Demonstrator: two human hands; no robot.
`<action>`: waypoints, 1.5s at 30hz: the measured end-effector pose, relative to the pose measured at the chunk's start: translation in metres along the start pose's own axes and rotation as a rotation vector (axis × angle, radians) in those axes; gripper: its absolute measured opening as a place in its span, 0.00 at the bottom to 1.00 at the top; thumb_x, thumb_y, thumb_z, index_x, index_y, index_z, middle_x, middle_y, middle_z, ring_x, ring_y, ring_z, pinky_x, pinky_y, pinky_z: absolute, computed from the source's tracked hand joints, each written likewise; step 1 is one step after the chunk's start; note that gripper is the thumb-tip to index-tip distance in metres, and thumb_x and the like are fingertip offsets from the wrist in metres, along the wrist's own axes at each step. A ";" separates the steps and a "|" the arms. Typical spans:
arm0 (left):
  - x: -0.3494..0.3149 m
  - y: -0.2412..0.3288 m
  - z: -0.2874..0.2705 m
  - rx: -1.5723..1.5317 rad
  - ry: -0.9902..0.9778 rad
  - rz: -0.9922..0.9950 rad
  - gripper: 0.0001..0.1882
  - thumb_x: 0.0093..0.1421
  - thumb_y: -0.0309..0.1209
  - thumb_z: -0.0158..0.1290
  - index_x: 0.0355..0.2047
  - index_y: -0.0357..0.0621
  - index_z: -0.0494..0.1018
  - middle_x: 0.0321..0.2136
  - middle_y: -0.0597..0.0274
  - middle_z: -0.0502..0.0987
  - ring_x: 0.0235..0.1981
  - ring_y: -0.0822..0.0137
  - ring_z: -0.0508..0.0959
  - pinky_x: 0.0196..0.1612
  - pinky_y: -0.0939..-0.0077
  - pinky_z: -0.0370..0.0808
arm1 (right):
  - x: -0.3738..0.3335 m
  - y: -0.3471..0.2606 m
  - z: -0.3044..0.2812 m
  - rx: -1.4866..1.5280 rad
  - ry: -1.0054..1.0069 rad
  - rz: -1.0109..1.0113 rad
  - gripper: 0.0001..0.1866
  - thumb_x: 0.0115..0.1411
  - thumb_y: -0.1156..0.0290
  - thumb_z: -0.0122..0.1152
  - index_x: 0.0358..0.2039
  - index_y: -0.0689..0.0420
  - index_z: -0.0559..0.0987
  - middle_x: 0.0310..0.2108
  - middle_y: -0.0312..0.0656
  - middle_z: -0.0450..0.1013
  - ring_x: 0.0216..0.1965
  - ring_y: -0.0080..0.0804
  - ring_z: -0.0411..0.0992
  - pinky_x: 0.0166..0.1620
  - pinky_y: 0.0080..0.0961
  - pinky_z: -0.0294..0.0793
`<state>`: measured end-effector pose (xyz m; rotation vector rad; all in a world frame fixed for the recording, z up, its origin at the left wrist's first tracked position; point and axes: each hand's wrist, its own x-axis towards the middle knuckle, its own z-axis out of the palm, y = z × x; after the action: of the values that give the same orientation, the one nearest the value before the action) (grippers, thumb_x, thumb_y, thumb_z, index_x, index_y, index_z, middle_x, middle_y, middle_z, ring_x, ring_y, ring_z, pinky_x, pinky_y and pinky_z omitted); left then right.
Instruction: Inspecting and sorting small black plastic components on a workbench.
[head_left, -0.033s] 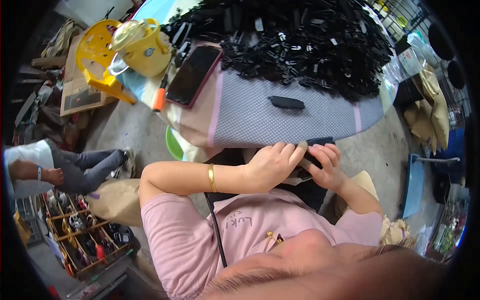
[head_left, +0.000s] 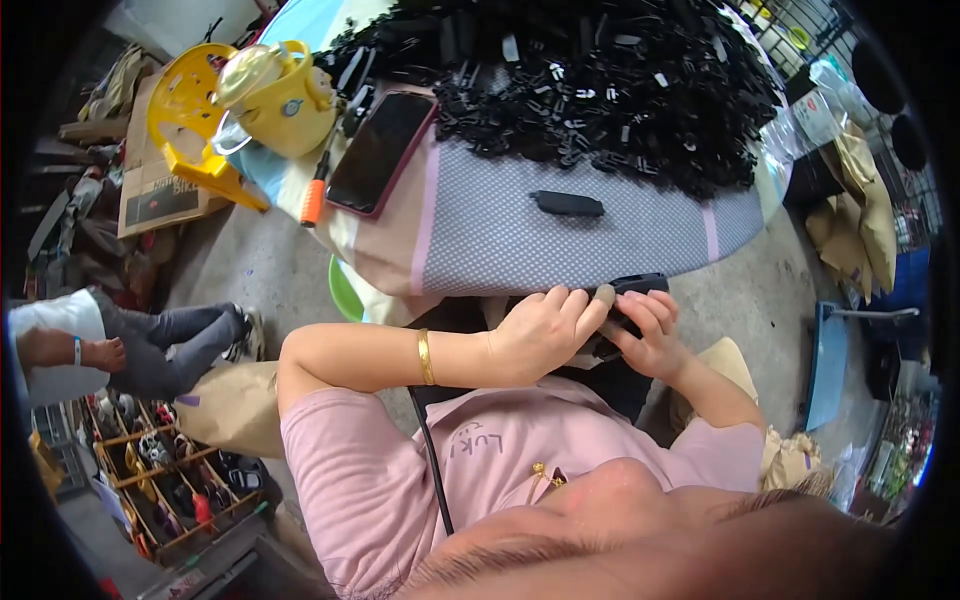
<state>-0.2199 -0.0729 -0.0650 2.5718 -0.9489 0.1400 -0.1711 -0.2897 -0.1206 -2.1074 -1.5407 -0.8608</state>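
Note:
Both my hands are closed in front of my chest at the table's near edge. My left hand (head_left: pixel 540 330), with a gold bangle on the wrist, pinches its fingertips against the left end of a black plastic piece (head_left: pixel 640 285). My right hand (head_left: pixel 655 335) wraps its fingers round the same piece from the right. Part of the piece is hidden behind the fingers. A single elongated black part (head_left: pixel 568 204) lies on the grey patterned cloth (head_left: pixel 490 235) just beyond. Farther back spreads a large heap of small black plastic parts (head_left: pixel 620 110).
Left on the table are a phone (head_left: pixel 382 153), an orange-handled tool (head_left: pixel 312 203) and a yellow bucket-shaped container (head_left: pixel 285 105). A yellow plastic chair (head_left: pixel 185 130) and cardboard box (head_left: pixel 155 195) stand beyond. Another person's legs (head_left: pixel 170 340) show at left, above a compartmented rack (head_left: pixel 170 470).
The table and its things sit very slightly farther left in the picture. Both hands keep their hold on the black plastic piece.

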 end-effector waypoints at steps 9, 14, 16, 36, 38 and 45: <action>-0.003 -0.012 0.044 0.085 -0.172 0.087 0.33 0.48 0.29 0.54 0.54 0.34 0.57 0.35 0.48 0.69 0.35 0.54 0.73 0.33 0.69 0.74 | -0.049 -0.010 0.030 0.264 -0.564 0.622 0.25 0.43 0.66 0.63 0.45 0.56 0.72 0.47 0.46 0.66 0.48 0.48 0.64 0.51 0.43 0.64; 0.025 -0.009 -0.020 -0.210 -0.033 0.012 0.17 0.52 0.32 0.54 0.41 0.42 0.69 0.33 0.55 0.70 0.35 0.54 0.72 0.38 0.64 0.72 | -0.046 0.008 0.016 0.457 -0.827 0.648 0.26 0.48 0.61 0.63 0.48 0.56 0.72 0.43 0.50 0.71 0.46 0.48 0.69 0.49 0.40 0.68; 0.041 -0.027 -0.037 -0.009 0.256 -0.064 0.17 0.50 0.30 0.55 0.41 0.41 0.69 0.33 0.56 0.70 0.38 0.54 0.70 0.42 0.63 0.70 | -0.006 0.020 -0.020 0.680 -0.937 0.600 0.25 0.49 0.60 0.63 0.47 0.57 0.72 0.40 0.50 0.72 0.43 0.48 0.71 0.47 0.38 0.69; 0.043 -0.028 -0.017 -0.150 0.004 0.508 0.19 0.47 0.33 0.54 0.41 0.43 0.69 0.30 0.61 0.68 0.34 0.60 0.70 0.36 0.67 0.71 | 0.155 0.121 0.029 0.016 -0.332 0.200 0.09 0.49 0.70 0.62 0.30 0.58 0.76 0.27 0.41 0.67 0.30 0.39 0.70 0.34 0.32 0.72; 0.064 -0.063 -0.047 0.032 0.096 0.319 0.07 0.46 0.31 0.53 0.26 0.45 0.71 0.25 0.60 0.70 0.30 0.58 0.71 0.34 0.64 0.70 | 0.163 0.126 0.031 0.022 -0.473 0.157 0.07 0.48 0.71 0.61 0.28 0.59 0.75 0.29 0.43 0.69 0.35 0.40 0.71 0.36 0.32 0.73; 0.097 -0.273 -0.120 0.415 0.687 -0.855 0.40 0.54 0.61 0.44 0.56 0.41 0.61 0.56 0.38 0.60 0.61 0.42 0.52 0.61 0.54 0.51 | 0.182 0.131 0.026 0.193 -0.611 0.256 0.10 0.46 0.72 0.61 0.31 0.59 0.76 0.33 0.46 0.73 0.38 0.42 0.72 0.41 0.34 0.72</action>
<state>0.0349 0.1049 -0.0227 2.7099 0.4742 0.9566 -0.0030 -0.1866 -0.0103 -2.4724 -1.4839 0.0368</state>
